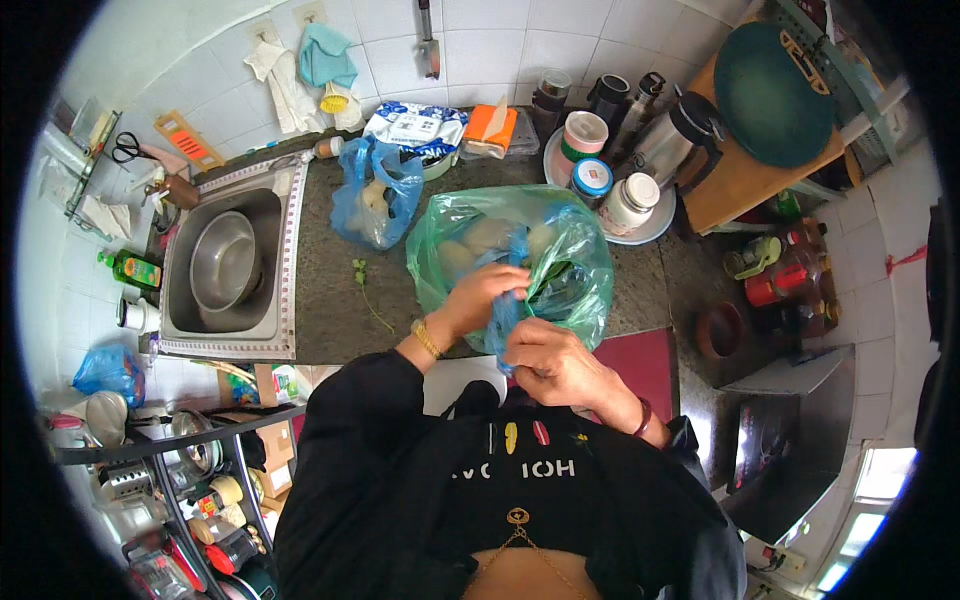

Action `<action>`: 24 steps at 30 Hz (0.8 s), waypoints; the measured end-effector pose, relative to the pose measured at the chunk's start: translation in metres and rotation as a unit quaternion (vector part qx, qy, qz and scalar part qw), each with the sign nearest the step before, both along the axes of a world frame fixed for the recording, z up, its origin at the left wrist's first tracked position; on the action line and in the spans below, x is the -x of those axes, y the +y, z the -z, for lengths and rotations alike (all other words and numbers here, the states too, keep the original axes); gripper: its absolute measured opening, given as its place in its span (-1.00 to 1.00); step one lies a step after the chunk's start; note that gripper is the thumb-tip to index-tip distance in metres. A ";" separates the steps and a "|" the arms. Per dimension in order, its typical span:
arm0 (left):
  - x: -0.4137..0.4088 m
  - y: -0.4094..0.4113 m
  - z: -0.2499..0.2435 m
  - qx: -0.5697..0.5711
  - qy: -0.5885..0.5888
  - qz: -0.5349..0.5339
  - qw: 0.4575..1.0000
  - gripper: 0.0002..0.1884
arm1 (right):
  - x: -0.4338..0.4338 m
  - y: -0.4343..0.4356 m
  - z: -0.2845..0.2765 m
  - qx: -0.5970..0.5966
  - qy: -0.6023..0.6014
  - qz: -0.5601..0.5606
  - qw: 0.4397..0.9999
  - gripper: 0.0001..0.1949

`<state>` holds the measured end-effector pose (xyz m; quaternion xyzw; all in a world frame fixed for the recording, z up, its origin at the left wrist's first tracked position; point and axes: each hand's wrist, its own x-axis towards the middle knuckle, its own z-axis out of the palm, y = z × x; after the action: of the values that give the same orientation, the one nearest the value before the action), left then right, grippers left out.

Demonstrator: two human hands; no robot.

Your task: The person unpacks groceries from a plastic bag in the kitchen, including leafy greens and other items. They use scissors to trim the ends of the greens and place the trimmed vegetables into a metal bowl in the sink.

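Observation:
Both hands grip the twisted neck of a blue plastic bag (501,330) at the counter's front edge. My left hand (486,294) holds it higher up, fingers curled around it. Just below, my right hand (551,360) pinches the bag's end. Behind them on the counter lies a large translucent green plastic bag (450,217). Pale rounded items, blue plastic and some green leaves show through it; what the items are cannot be told. A second blue plastic bag (382,199) with pale contents lies to the left. Near it is a loose leafy herb sprig (361,281).
A sink (292,300) with a metal basin (223,262) is at the left. At the back right, a tray (660,232) holds jars and a steel thermos jug (667,139). A green round board (776,94) leans beyond. A gas stove with a metal splash guard (795,450) is at the right.

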<state>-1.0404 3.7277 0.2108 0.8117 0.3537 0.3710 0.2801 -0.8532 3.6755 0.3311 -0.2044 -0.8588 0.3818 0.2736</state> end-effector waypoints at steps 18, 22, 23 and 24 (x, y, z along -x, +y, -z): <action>0.034 0.021 -0.160 0.234 -0.458 0.018 0.858 -0.69 | -0.018 0.020 0.073 -0.108 -0.224 0.268 0.931 -0.63; 0.069 -0.030 -0.214 0.222 -0.509 -0.027 0.831 -0.64 | -0.019 0.017 0.076 -0.097 -0.236 0.270 0.928 -0.61; 0.077 -0.042 -0.226 0.209 -0.521 -0.059 0.826 -0.64 | -0.020 0.017 0.077 -0.100 -0.241 0.269 0.927 -0.60; 0.080 -0.052 -0.239 0.178 -0.534 -0.093 0.821 -0.66 | -0.021 0.017 0.078 -0.104 -0.245 0.268 0.926 -0.59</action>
<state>-1.1205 3.6754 0.4498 0.3857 0.2828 0.7011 0.5290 -0.8324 3.6924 0.2532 -0.4843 -0.8472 0.1410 0.1667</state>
